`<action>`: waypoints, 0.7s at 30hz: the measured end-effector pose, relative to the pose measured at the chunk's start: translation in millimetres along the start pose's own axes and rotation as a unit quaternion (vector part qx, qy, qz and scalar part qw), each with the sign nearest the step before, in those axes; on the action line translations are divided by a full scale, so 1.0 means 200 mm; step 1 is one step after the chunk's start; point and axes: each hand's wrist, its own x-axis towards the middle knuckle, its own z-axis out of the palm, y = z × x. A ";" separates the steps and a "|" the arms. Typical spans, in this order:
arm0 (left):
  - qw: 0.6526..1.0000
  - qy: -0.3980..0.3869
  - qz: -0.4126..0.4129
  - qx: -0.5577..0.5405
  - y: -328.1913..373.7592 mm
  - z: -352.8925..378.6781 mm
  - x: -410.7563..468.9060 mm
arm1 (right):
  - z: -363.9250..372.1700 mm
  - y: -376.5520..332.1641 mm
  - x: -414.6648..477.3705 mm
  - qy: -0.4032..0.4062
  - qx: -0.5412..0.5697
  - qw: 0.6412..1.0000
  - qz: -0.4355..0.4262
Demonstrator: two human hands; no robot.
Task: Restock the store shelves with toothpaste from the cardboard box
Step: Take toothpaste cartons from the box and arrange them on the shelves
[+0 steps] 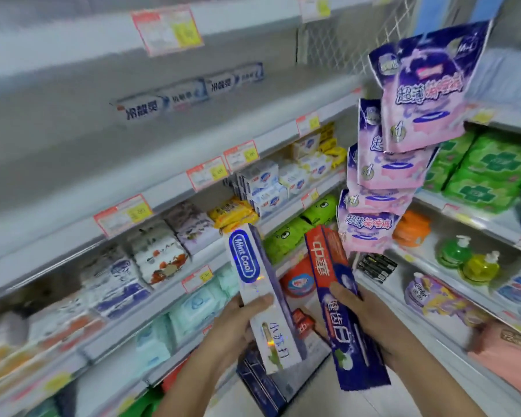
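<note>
In the head view, the left hand [232, 323] grips the lower half of a white toothpaste carton [259, 281], and the right hand [361, 314] grips a red-and-blue toothpaste carton [334, 284] near its middle. Both are held in the air before the shelves' front edges. Each long axis runs upward, leaning slightly left, with the top ends toward the upper shelf [133, 136], where the shelved cartons [190, 91] lie near its back edge. The cartons are likely light, stiff, glossy card that crushes easily, so they are best pinched across the broad faces at mid-length.

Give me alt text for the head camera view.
A left hand holds a white Mint Cool box and a right hand a red-and-blue toothpaste box before stocked shelves. Two toothpaste boxes lie on the upper shelf.
</note>
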 end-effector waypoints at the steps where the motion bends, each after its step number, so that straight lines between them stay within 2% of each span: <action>1: 1.000 0.006 0.011 0.004 0.04 -0.01 -0.04 | 0.03 -0.04 -0.03 -0.012 -0.023 1.000 -0.007; 5: 0.995 0.034 0.064 0.073 0.18 -0.04 -0.21 | 0.14 -0.23 -0.14 -0.062 -0.111 0.991 -0.040; 8: 0.990 0.049 0.097 0.085 0.31 -0.06 -0.35 | 0.21 -0.39 -0.22 -0.082 -0.165 0.980 -0.079; 15: 0.973 0.063 0.198 0.104 0.61 -0.16 -0.71 | 0.42 -0.74 -0.44 -0.155 -0.245 0.944 -0.158; 21: 0.949 0.124 0.253 0.139 0.86 -0.25 -0.98 | 0.59 -1.01 -0.54 -0.186 -0.271 0.923 -0.202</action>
